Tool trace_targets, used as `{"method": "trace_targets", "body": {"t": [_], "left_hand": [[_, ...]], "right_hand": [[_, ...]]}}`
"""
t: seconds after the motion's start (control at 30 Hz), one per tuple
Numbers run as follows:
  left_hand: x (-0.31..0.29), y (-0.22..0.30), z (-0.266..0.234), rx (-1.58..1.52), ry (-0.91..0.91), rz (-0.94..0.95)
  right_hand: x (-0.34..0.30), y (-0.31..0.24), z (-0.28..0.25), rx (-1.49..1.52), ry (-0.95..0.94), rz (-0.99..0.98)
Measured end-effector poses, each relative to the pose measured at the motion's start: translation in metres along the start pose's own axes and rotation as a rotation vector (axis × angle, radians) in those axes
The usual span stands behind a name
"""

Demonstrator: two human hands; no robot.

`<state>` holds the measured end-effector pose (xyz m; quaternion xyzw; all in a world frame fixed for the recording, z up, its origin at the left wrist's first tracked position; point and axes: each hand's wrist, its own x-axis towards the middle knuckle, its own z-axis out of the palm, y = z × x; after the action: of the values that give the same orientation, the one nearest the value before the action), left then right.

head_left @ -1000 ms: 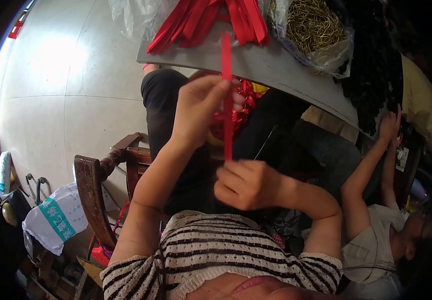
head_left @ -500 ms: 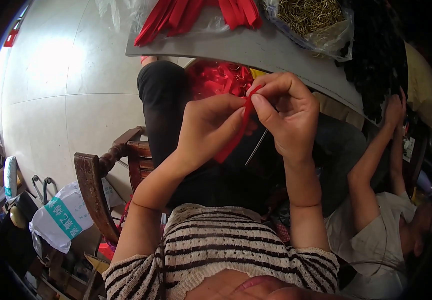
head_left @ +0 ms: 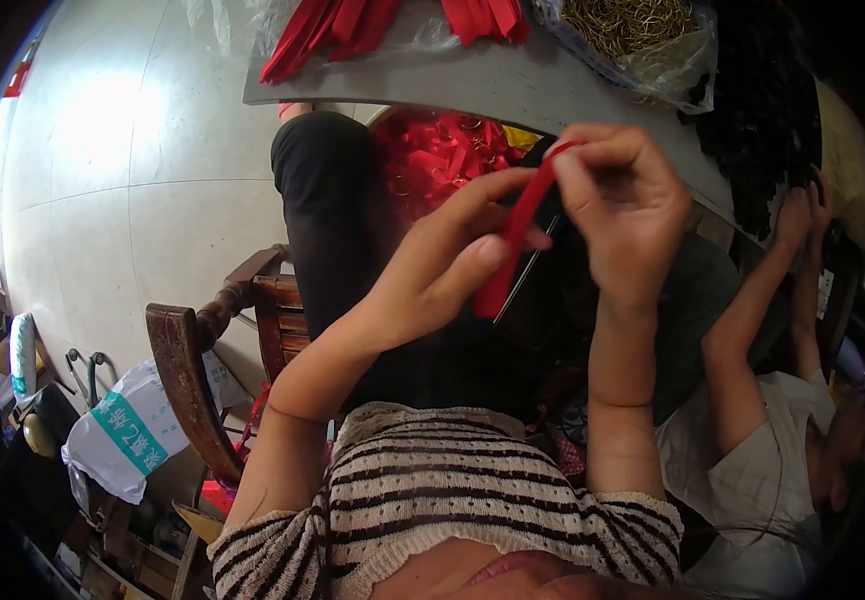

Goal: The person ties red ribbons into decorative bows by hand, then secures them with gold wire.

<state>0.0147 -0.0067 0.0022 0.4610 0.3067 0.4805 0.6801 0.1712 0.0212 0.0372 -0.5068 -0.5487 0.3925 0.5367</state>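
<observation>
My right hand point(head_left: 633, 215) pinches the upper end of a red fabric ribbon point(head_left: 518, 235) between thumb and fingers. The strip hangs down slantwise from that grip, over my dark-clothed lap. Beside it, my left hand point(head_left: 443, 255) has its thumb and index finger spread apart, with the ribbon passing in front of its other fingers. A thin silver rod point(head_left: 525, 276) slants just behind the ribbon; what supports its upper end is hidden. Beneath the table edge lies a heap of red ribbon pieces with gold-coloured rings point(head_left: 438, 155), partly covered by my left hand.
On the grey table point(head_left: 453, 85) ahead lie bundled red ribbons point(head_left: 338, 28) and a plastic bag of gold-coloured rings or wire pieces point(head_left: 628, 35). Black material point(head_left: 758, 130) sits at the right, where another person's arms point(head_left: 743, 310) reach. A wooden chair point(head_left: 188, 380) stands at left.
My right hand has moved up and right with the ribbon's end. My left thumb and index finger have parted from their pinch on the ribbon.
</observation>
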Motion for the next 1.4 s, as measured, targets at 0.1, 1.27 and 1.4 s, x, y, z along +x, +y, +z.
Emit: {"method": "trace_targets", "body": {"t": [0.1,1.27,1.4], "left_hand": [[0.009,0.015,-0.005,-0.142,-0.090,-0.266],[0.009,0.023,-0.028,-0.022,-0.106,-0.276],[0.009,0.024,-0.029,0.107,-0.098,-0.140]], "right_hand": [[-0.001,-0.005,0.002,-0.072,-0.047,-0.061],[-0.030,-0.017,-0.003,-0.551,-0.244,-0.344],[-0.023,-0.012,-0.001,-0.334,-0.345,-0.208]]}}
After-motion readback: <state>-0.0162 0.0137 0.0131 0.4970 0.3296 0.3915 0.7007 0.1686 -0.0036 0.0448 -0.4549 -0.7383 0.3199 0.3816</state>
